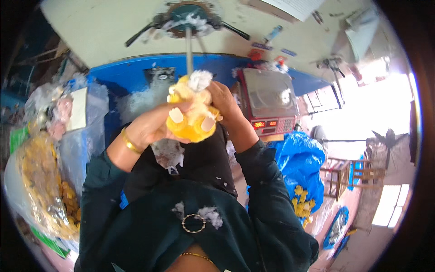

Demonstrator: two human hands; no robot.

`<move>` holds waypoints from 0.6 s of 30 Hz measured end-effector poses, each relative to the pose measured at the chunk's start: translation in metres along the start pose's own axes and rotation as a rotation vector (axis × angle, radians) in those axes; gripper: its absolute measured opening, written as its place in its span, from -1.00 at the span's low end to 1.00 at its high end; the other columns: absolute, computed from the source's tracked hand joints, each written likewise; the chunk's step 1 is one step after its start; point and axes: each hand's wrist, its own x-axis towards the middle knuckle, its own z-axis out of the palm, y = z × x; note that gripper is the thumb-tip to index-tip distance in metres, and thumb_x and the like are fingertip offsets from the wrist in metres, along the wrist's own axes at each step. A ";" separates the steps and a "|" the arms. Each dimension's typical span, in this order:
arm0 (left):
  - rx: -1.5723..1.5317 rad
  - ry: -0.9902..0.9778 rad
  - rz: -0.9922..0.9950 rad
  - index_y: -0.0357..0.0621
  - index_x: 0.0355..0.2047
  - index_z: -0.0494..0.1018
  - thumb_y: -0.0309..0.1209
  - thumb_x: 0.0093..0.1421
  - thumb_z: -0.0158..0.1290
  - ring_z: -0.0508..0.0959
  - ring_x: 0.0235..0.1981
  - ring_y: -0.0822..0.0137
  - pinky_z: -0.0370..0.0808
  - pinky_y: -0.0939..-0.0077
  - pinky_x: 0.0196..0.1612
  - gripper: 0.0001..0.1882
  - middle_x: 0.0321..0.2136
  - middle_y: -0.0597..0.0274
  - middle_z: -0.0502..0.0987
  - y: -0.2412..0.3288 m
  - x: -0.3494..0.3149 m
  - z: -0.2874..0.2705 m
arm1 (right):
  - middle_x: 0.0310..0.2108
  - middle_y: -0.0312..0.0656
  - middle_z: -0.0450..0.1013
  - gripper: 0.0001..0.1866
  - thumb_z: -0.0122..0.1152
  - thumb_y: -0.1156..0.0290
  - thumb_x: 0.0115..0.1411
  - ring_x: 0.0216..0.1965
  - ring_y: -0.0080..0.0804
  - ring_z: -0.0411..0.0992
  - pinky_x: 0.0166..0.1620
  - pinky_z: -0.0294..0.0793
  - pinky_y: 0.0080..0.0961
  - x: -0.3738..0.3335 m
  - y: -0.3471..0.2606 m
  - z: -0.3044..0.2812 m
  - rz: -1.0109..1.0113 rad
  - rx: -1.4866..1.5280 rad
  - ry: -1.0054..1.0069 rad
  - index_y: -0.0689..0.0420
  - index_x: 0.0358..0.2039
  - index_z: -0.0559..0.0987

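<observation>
Between my hands is a small yellow plush toy [192, 109] with pale foot pads, held in front of my lap. My left hand [156, 122], with a gold bangle at its wrist, wraps round its left side and underside. On the other side my right hand [222, 99] grips the toy near its upper right; some of its fingers are hidden behind the plush. A tuft of white stuffing [200, 80] shows at the toy's far end. Just beyond, a thin metal tube [189, 52] sticks out from the machine panel; whether it touches the toy I cannot tell.
Two black handles flank a round port [188, 18] in the pale panel. A red weighing scale [272, 97] stands at right, above a blue plastic bag [297, 156] and small yellow plush pieces [302, 203]. At left lies a clear bag [34, 177] of yellow-brown plush pieces.
</observation>
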 end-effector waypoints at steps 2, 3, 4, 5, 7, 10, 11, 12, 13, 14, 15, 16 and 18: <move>0.026 0.035 0.022 -0.22 0.05 0.34 -0.13 0.28 -0.04 0.56 -0.11 0.24 0.59 0.31 -0.22 -0.52 -0.11 0.09 0.53 -0.018 -0.002 -0.014 | -0.39 -0.12 0.48 -0.62 -0.01 0.23 0.25 -0.38 -0.48 0.40 -0.32 0.41 -0.49 0.007 0.023 -0.059 -0.140 -0.377 0.136 0.36 -0.31 0.52; 0.036 0.016 0.005 -0.22 0.03 0.36 -0.12 0.29 -0.06 0.55 -0.10 0.24 0.58 0.32 -0.21 -0.54 -0.11 0.08 0.53 -0.023 -0.002 -0.022 | -0.45 -0.09 0.49 -0.60 -0.02 0.21 0.25 -0.42 -0.43 0.43 -0.34 0.43 -0.44 0.017 0.043 -0.103 -0.135 -0.439 0.292 0.37 -0.35 0.53; 0.048 0.011 -0.005 -0.22 0.01 0.37 -0.12 0.30 -0.08 0.54 -0.08 0.24 0.58 0.33 -0.20 -0.55 -0.12 0.07 0.53 -0.026 -0.005 -0.031 | -0.51 -0.05 0.49 -0.57 -0.03 0.18 0.24 -0.46 -0.37 0.45 -0.37 0.45 -0.40 0.024 0.050 -0.137 -0.131 -0.492 0.434 0.38 -0.39 0.53; 0.053 0.015 -0.011 -0.22 -0.01 0.39 -0.11 0.31 -0.10 0.53 -0.07 0.23 0.57 0.35 -0.19 -0.56 -0.12 0.06 0.53 -0.030 -0.009 -0.041 | -0.56 -0.03 0.48 -0.53 -0.04 0.14 0.24 -0.49 -0.29 0.47 -0.40 0.47 -0.36 0.021 0.043 -0.166 -0.068 -0.425 0.619 0.39 -0.42 0.54; 0.063 -0.019 -0.030 -0.22 -0.06 0.42 -0.10 0.31 -0.12 0.55 -0.09 0.25 0.57 0.38 -0.20 -0.57 -0.13 0.06 0.54 -0.035 -0.007 -0.048 | -0.61 0.04 0.48 -0.43 -0.08 0.05 0.23 -0.52 -0.13 0.51 -0.43 0.49 -0.30 0.006 0.041 -0.255 0.008 -0.531 1.001 0.42 -0.45 0.54; 0.057 -0.008 -0.023 -0.22 -0.13 0.45 -0.14 0.32 -0.12 0.57 -0.16 0.29 0.57 0.45 -0.23 -0.62 -0.19 0.10 0.56 -0.041 -0.004 -0.050 | -0.52 0.20 0.50 -0.34 -0.12 -0.04 0.23 -0.40 0.03 0.53 -0.34 0.50 -0.19 -0.020 0.045 -0.313 0.254 -0.592 1.097 0.45 -0.43 0.55; 0.056 0.009 -0.012 -0.21 -0.14 0.45 -0.15 0.32 -0.12 0.58 -0.18 0.29 0.57 0.46 -0.24 -0.62 -0.21 0.11 0.56 -0.044 -0.004 -0.049 | -0.47 0.24 0.50 -0.32 -0.14 -0.06 0.24 -0.34 0.07 0.53 -0.28 0.50 -0.16 -0.028 0.042 -0.318 0.363 -0.529 1.057 0.46 -0.42 0.55; 0.055 0.022 -0.001 -0.21 -0.14 0.45 -0.16 0.32 -0.12 0.58 -0.20 0.30 0.57 0.47 -0.25 -0.63 -0.22 0.12 0.56 -0.047 -0.003 -0.049 | -0.44 0.26 0.50 -0.31 -0.14 -0.08 0.24 -0.30 0.08 0.52 -0.23 0.48 -0.14 -0.038 0.044 -0.327 0.323 -0.661 1.084 0.44 -0.42 0.56; 0.066 0.051 0.006 -0.20 -0.15 0.46 -0.17 0.33 -0.13 0.58 -0.22 0.32 0.58 0.49 -0.27 -0.64 -0.24 0.14 0.57 -0.051 -0.003 -0.047 | -0.41 0.27 0.50 -0.30 -0.15 -0.10 0.24 -0.26 0.09 0.51 -0.17 0.46 -0.12 -0.052 0.048 -0.333 0.283 -0.795 1.109 0.43 -0.42 0.56; 0.051 0.043 -0.005 -0.20 -0.15 0.45 -0.18 0.33 -0.13 0.58 -0.22 0.32 0.57 0.49 -0.27 -0.65 -0.24 0.13 0.57 -0.054 0.001 -0.049 | -0.38 0.28 0.50 -0.29 -0.16 -0.12 0.24 -0.21 0.10 0.50 -0.12 0.44 -0.10 -0.067 0.053 -0.339 0.242 -0.931 1.130 0.41 -0.42 0.57; 0.031 0.078 -0.006 -0.20 -0.15 0.45 -0.19 0.33 -0.12 0.58 -0.22 0.31 0.57 0.49 -0.26 -0.66 -0.24 0.13 0.56 -0.060 -0.003 -0.054 | -0.30 0.22 0.51 -0.33 -0.13 -0.13 0.23 -0.14 0.07 0.47 -0.02 0.38 -0.13 -0.075 0.039 -0.301 0.350 -0.941 1.052 0.34 -0.36 0.58; 0.019 0.082 -0.018 -0.20 -0.14 0.45 -0.21 0.33 -0.12 0.58 -0.22 0.31 0.57 0.49 -0.25 -0.67 -0.23 0.12 0.56 -0.062 -0.004 -0.054 | -0.25 0.11 0.51 -0.47 0.01 -0.04 0.20 -0.08 0.03 0.44 -0.01 0.39 -0.17 -0.094 0.042 -0.281 0.249 -1.049 1.082 0.25 -0.24 0.55; -0.019 0.122 -0.050 -0.20 -0.15 0.46 -0.23 0.33 -0.11 0.58 -0.23 0.32 0.57 0.49 -0.26 -0.70 -0.25 0.13 0.57 -0.071 -0.004 -0.055 | -0.08 0.08 0.43 -0.53 0.16 0.14 0.13 0.00 0.00 0.39 0.02 0.37 -0.19 -0.121 0.047 -0.255 0.214 -1.125 0.973 0.21 -0.05 0.45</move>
